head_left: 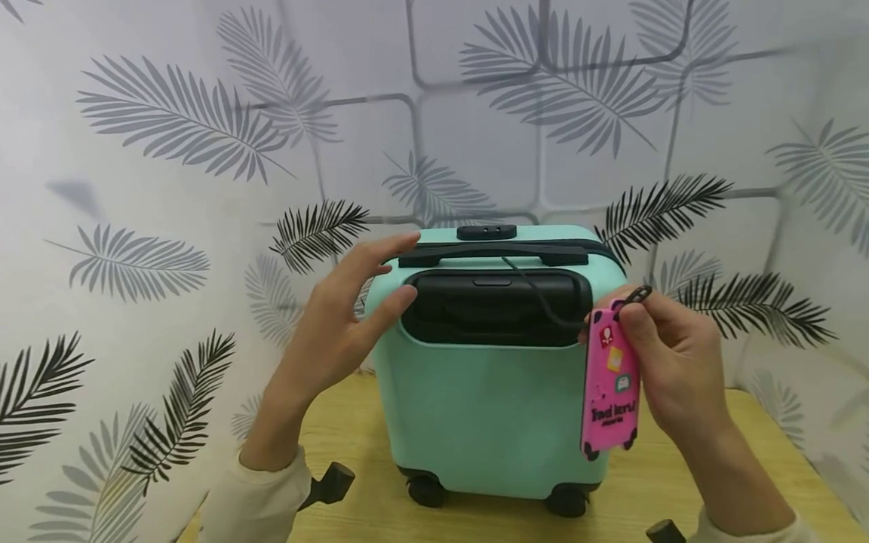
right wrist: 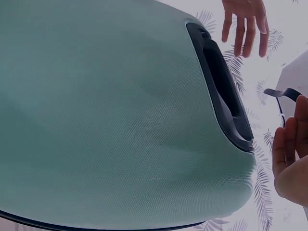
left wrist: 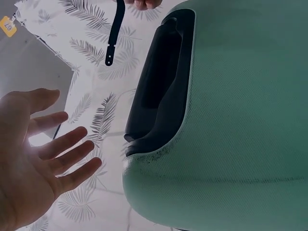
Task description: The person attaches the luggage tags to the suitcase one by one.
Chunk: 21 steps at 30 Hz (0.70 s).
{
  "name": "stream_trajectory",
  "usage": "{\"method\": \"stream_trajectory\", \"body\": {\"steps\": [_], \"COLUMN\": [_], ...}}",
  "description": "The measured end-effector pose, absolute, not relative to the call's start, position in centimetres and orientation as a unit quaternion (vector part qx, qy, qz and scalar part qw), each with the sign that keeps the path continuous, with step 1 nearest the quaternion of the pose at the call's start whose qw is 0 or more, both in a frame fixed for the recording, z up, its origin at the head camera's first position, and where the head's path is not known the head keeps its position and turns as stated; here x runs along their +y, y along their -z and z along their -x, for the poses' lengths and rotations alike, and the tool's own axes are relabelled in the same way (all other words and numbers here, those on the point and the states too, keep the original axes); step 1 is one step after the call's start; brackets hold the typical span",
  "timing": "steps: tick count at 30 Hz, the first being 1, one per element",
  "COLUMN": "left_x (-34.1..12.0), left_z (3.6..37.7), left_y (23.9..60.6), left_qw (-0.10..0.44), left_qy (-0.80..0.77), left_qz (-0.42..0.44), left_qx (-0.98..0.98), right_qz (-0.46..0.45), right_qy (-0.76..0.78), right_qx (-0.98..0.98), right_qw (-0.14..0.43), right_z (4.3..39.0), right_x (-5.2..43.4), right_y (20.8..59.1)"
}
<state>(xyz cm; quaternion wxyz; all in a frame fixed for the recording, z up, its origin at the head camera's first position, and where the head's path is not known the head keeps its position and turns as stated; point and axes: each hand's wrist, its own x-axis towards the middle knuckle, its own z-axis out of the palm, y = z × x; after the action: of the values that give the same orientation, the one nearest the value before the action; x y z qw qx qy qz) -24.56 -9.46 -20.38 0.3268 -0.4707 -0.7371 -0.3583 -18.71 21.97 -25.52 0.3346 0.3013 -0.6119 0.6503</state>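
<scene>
1. The right hand [head_left: 679, 362] pinches the top of a pink luggage tag [head_left: 609, 381] with curled fingers, beside the mint suitcase's [head_left: 489, 400] upper right corner; its black strap [head_left: 536, 294] runs to the top handle [head_left: 492, 255].
2. The left hand [head_left: 339, 317] is spread wide and holds nothing, fingertips just at the suitcase's upper left edge.
3. Judging by this, the tag is being fastened; the strap looks looped over the handle, and closing its loose end [left wrist: 113, 36] would likely need both hands.
4. The suitcase stands upright on the wooden bench [head_left: 679, 490].
</scene>
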Motion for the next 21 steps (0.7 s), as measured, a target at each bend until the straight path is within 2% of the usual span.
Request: {"method": "stream_trajectory", "body": {"steps": [8,21], "left_x": [-8.4,-6.2], "left_z": [26.2,28.2], "left_y": [18.8,17.7], "left_qw": [0.329,0.287], "left_qy": [0.347,0.321], "left_qz": [0.477,0.435], "left_qx": [-0.737,-0.791], "right_qz": [-0.242,-0.19], "right_qy": [-0.548,-0.502], "right_qx": [-0.697,-0.749], "right_qw": [0.396,0.388], "right_z": [19.6,21.1], "right_x": [21.8,21.2], "right_y": [24.4,22.6]}}
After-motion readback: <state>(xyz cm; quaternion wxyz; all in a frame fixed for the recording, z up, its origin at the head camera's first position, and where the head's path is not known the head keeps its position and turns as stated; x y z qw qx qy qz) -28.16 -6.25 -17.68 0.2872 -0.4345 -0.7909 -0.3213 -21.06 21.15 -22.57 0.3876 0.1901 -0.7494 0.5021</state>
